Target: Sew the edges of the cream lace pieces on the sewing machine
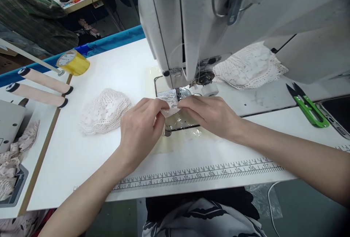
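Both hands — left hand (140,125) and right hand (209,115) — pinched a small lace piece (170,106) between them, flat beneath the sewing machine (218,22) needle; a lace pile (105,111) lay just left of the left hand on the bench (82,156).

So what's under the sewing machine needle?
A small white lace piece, held by the left hand and right hand, lies on the metal plate. The plate beneath lace and fingers is hidden.
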`<state>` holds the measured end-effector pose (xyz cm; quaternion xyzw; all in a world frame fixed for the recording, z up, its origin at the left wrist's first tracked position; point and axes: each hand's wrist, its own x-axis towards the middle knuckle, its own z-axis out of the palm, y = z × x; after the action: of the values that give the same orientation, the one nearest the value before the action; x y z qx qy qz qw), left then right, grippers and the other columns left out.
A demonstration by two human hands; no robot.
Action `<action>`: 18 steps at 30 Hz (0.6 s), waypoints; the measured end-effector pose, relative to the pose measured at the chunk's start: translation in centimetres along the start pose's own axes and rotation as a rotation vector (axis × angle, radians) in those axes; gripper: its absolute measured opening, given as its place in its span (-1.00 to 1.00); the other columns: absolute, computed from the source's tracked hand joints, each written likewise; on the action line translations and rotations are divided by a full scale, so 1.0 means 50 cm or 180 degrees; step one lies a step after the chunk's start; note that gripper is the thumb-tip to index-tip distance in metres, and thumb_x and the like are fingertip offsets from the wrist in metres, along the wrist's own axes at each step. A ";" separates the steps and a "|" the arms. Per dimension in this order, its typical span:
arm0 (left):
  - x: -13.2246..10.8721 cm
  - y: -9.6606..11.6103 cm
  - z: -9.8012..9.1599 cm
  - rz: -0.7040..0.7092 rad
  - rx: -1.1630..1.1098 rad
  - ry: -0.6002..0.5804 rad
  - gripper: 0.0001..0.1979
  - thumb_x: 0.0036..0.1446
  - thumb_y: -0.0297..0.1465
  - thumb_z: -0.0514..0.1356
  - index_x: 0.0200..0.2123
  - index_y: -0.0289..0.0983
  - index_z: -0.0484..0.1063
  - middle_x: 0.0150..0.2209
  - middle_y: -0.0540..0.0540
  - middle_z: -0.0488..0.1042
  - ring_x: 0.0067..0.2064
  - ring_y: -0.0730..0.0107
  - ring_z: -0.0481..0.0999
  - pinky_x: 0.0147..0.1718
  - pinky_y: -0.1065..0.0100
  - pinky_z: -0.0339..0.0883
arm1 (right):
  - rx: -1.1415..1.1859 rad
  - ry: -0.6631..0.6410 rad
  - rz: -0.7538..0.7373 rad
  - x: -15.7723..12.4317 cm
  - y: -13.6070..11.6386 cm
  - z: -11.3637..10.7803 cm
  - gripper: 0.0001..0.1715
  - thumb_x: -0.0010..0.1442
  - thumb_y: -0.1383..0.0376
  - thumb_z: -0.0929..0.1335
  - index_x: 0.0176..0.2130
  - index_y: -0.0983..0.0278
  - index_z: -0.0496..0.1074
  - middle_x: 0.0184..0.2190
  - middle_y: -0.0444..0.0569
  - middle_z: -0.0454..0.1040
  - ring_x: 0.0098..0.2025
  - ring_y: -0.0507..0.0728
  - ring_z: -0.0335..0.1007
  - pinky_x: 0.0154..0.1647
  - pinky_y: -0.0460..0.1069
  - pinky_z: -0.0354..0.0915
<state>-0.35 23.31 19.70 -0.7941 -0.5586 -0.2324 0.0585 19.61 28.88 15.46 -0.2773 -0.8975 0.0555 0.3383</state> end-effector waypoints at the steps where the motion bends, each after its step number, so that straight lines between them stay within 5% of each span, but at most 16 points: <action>1: -0.001 0.002 -0.002 -0.0050 -0.0056 -0.0081 -0.77 0.15 -0.62 0.06 -0.23 -0.23 0.40 -0.33 0.08 0.51 -0.34 0.48 0.45 -0.45 0.39 0.17 | 0.0034 -0.0035 -0.0012 0.000 0.000 0.000 -0.73 0.33 0.47 0.15 -0.11 0.31 0.38 -0.40 -0.12 0.47 -0.47 0.00 0.30 -0.55 -0.09 0.09; 8: 0.002 0.014 0.005 0.0096 -0.0439 -0.0320 -0.84 0.20 -0.56 0.04 -0.21 -0.28 0.36 -0.31 -0.03 0.46 -0.27 0.38 0.43 -0.42 0.39 0.25 | -0.0055 0.0058 -0.0326 0.007 -0.001 0.007 -0.88 0.29 0.40 0.23 -0.16 0.33 0.33 -0.35 -0.01 0.45 -0.36 0.08 0.30 -0.49 -0.06 0.16; 12: 0.008 0.017 0.017 0.0162 -0.0617 -0.0392 -0.94 0.24 -0.49 0.09 -0.27 -0.27 0.36 -0.35 -0.02 0.42 -0.31 0.40 0.38 -0.44 0.40 0.22 | -0.0387 0.0154 -0.0295 0.007 0.003 0.007 -0.79 0.26 0.50 0.19 -0.23 0.34 0.37 -0.39 -0.03 0.46 -0.47 0.04 0.23 -0.50 -0.06 0.12; 18: 0.015 0.016 0.027 0.0003 -0.0949 -0.0279 -0.81 0.33 -0.44 0.06 -0.38 -0.26 0.34 -0.44 0.03 0.34 -0.37 0.47 0.34 -0.42 0.41 0.19 | -0.0312 0.0057 -0.0055 0.006 0.002 -0.003 -0.75 0.15 0.46 0.23 -0.19 0.37 0.43 -0.36 -0.05 0.50 -0.55 0.01 0.15 -0.55 -0.06 0.06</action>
<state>0.97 24.13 18.96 -0.8035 -0.5196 -0.2779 -0.0844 19.58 29.12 15.68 -0.2863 -0.8985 0.0061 0.3328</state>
